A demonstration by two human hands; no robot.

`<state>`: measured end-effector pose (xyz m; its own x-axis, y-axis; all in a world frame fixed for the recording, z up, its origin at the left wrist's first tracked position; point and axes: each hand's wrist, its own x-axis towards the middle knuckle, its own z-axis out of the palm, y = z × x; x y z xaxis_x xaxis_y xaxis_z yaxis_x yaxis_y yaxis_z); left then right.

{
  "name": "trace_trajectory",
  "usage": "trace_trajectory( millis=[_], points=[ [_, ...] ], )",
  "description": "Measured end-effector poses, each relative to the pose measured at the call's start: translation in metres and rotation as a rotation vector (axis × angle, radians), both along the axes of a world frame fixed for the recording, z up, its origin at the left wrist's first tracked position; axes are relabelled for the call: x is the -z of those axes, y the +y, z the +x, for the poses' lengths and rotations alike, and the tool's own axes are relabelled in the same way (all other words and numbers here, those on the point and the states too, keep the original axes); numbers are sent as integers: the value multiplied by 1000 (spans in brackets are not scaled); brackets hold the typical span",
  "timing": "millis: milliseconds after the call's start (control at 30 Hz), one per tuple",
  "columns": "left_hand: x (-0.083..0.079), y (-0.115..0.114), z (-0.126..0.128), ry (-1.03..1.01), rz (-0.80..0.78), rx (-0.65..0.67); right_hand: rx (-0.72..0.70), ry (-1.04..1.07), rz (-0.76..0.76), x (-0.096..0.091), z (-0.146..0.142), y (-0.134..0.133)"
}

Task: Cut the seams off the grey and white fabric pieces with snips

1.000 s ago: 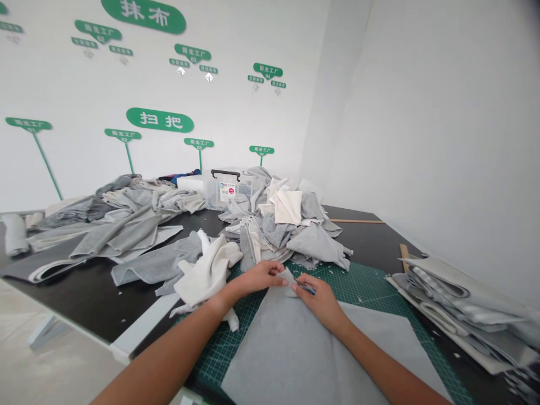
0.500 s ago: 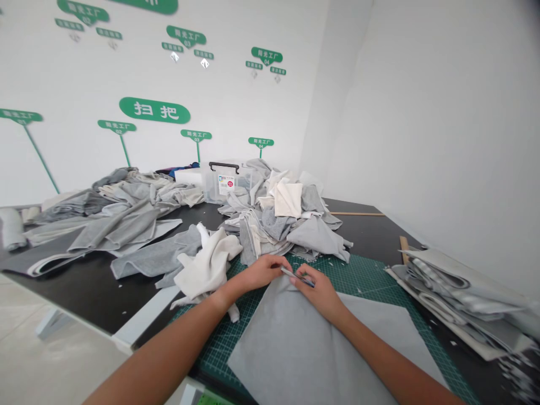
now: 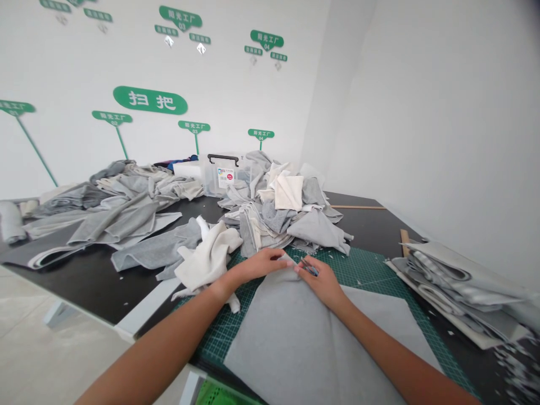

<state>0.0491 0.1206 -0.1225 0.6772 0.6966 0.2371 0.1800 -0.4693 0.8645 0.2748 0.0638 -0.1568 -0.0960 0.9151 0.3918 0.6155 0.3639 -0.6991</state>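
A square grey cloth (image 3: 304,332) lies flat on a green cutting mat (image 3: 363,275), one corner pointing away from me. My left hand (image 3: 258,263) pinches that far corner between fingers and thumb. My right hand (image 3: 323,284) is closed around a small pair of scissors (image 3: 309,266), whose blades sit right at the corner, next to the left fingertips.
A heap of grey and cream cloth pieces (image 3: 287,216) lies just beyond the mat, with a clear plastic box (image 3: 221,174) behind it. More grey cloths (image 3: 113,214) spread over the black table at left. A white cloth (image 3: 208,259) lies by my left forearm. Stacked folded cloths (image 3: 459,287) sit at right.
The camera has tipped downward a little. Both hands stay at the cloth's far corner; the right hand with the scissors has shifted slightly, and the raised corner flap now lies lower.
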Motion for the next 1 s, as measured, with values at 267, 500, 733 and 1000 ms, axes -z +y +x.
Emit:
trace_trajectory(
  millis=[267, 500, 733, 1000],
  points=[
    [11, 8, 6, -143, -34, 5, -52, 14, -12, -4, -9, -8],
    [11, 4, 6, -141, -100, -9, -36, 22, -15, -4, -6, -5],
    [14, 3, 12, -186, -39, 8, 9, -19, 17, -1, -4, -6],
    [14, 1, 15, -181, -13, -17, 3, 31, -10, -4, -7, -9]
  ],
)
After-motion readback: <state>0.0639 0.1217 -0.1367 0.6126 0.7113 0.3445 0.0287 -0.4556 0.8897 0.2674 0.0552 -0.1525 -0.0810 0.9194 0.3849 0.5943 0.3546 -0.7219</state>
